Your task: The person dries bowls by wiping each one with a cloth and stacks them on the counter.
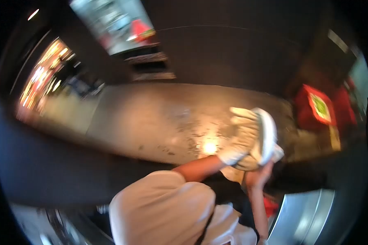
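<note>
My left hand (pixel 244 136) wears a beige glove with a white cuff. Its fingers are stretched out and lie against the inner side of a white, round-edged thing (pixel 268 136) that looks like a dish seen edge-on. Bare and partly blurred, my right hand (pixel 262 174) grips the lower end of that white thing from below. A whitish, cloth-like scrap (pixel 278 153) shows beside its lower right edge. Something tan and rounded (pixel 247 164) sits beneath the glove; blur hides what it is.
A brown, shiny counter (pixel 151 118) with dark specks stretches behind my hands. On the right is a red package (pixel 319 105) with a green and yellow label. Metal panels (pixel 304 216) stand at the lower right. Another red item (pixel 141 30) is at the upper left.
</note>
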`<state>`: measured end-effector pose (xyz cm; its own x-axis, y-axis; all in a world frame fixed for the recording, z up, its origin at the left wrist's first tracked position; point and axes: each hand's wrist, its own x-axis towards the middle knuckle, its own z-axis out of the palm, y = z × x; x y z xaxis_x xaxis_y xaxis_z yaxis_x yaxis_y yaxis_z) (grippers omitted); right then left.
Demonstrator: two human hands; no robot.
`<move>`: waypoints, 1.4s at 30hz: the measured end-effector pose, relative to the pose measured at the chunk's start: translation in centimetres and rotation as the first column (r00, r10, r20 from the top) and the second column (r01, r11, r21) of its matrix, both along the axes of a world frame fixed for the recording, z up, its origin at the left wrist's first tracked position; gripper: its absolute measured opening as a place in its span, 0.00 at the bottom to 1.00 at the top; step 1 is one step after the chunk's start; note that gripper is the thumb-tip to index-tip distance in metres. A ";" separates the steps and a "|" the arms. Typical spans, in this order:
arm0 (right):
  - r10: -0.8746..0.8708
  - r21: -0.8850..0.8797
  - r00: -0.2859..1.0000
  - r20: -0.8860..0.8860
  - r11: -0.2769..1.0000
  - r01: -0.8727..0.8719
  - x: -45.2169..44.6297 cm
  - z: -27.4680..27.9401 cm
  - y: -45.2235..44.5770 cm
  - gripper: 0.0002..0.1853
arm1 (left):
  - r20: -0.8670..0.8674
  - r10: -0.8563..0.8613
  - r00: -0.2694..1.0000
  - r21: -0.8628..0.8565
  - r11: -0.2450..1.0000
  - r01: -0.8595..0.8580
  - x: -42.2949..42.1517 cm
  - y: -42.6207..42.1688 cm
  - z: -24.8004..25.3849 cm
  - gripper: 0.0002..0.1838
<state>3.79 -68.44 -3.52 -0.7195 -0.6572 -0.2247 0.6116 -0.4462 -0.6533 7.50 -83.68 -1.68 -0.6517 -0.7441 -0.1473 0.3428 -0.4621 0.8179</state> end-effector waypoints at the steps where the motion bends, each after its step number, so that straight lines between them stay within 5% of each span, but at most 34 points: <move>1: 0.037 -0.039 0.998 0.049 0.999 -0.035 0.3 1.8 2.0 0.32 | -0.006 0.012 1.000 -0.001 1.000 -0.012 0.0 1.3 -0.3 0.11; 3: -0.005 -0.004 0.991 0.130 1.000 0.005 0.9 2.9 3.1 0.33 | -0.011 0.043 0.999 0.022 0.999 -0.043 1.1 1.9 0.4 0.11; 6: -0.189 0.125 0.980 -0.065 0.973 0.196 1.1 5.3 5.2 0.33 | -0.007 0.090 0.996 0.056 0.994 -0.089 1.3 2.9 1.4 0.10; 8: -0.145 0.217 0.986 -0.081 0.963 0.159 -0.6 4.5 6.2 0.31 | -0.001 0.126 0.992 0.066 0.990 -0.125 2.2 3.6 1.9 0.10; 12: 0.344 -0.265 0.934 0.094 0.913 -0.310 -4.5 -0.1 6.5 0.26 | 0.016 0.127 0.992 0.067 0.989 -0.128 2.0 6.9 1.1 0.09; 17: 0.287 0.369 0.866 -0.409 0.920 -0.131 -2.8 -7.2 4.2 0.28 | -0.006 0.078 0.997 0.130 0.989 -0.077 -0.9 8.0 2.0 0.08; 21: 0.353 0.420 0.837 -0.418 0.892 -0.167 -5.6 2.1 6.2 0.24 | 0.000 0.025 1.000 0.160 0.987 -0.025 -5.8 6.4 3.3 0.07; 23: 0.361 0.527 0.682 -0.636 0.849 0.043 -8.4 5.1 8.0 0.20 | -0.006 -0.015 1.000 0.183 0.983 0.015 -8.2 6.2 3.7 0.07; 24: 0.509 0.687 0.579 -0.637 0.716 0.125 -9.4 4.3 11.1 0.17 | -0.023 -0.039 0.999 0.176 0.984 0.042 -9.0 7.0 3.3 0.07; 27: 0.335 0.270 0.069 -0.940 0.604 0.750 -11.8 7.7 13.6 0.19 | -0.052 -0.113 0.992 0.170 0.978 0.120 -13.0 7.9 4.2 0.06; 29: 0.358 0.131 -0.040 -0.933 0.441 0.888 -11.4 12.2 14.6 0.28 | -0.059 -0.181 0.982 0.138 0.972 0.188 -15.5 8.8 4.6 0.06; 32: 0.696 0.148 -0.224 -0.683 0.432 0.890 -10.9 14.4 16.6 0.27 | -0.045 -0.294 0.955 0.008 0.956 0.295 -18.9 10.6 4.6 0.06; 34: 0.820 0.218 -0.186 -0.541 0.350 0.911 -11.2 13.7 18.7 0.22 | -0.051 -0.415 0.908 -0.261 0.883 0.389 -21.4 12.1 3.2 0.07; 38: 0.796 0.132 -0.113 -0.595 0.235 0.963 -10.5 11.9 22.8 0.13 | 0.033 -0.575 0.817 -0.654 0.607 0.453 -21.4 15.9 4.7 0.05; 41: 0.739 0.123 -0.087 -0.669 0.226 0.966 -9.7 11.9 27.4 0.11 | 0.094 -0.473 0.876 -0.987 0.070 0.144 -20.1 20.5 8.8 0.09; 42: 0.690 0.085 -0.091 -0.718 0.217 0.972 -9.0 12.5 28.4 0.10 | 0.195 -0.515 0.835 -0.970 0.027 0.243 -19.8 21.6 10.0 0.12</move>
<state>-5.22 -40.00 9.01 -0.6216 -0.4836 0.6163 -0.6298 0.7763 -0.0261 -12.28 -62.08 8.36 -0.7975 0.1892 0.5729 0.5781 0.5113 0.6359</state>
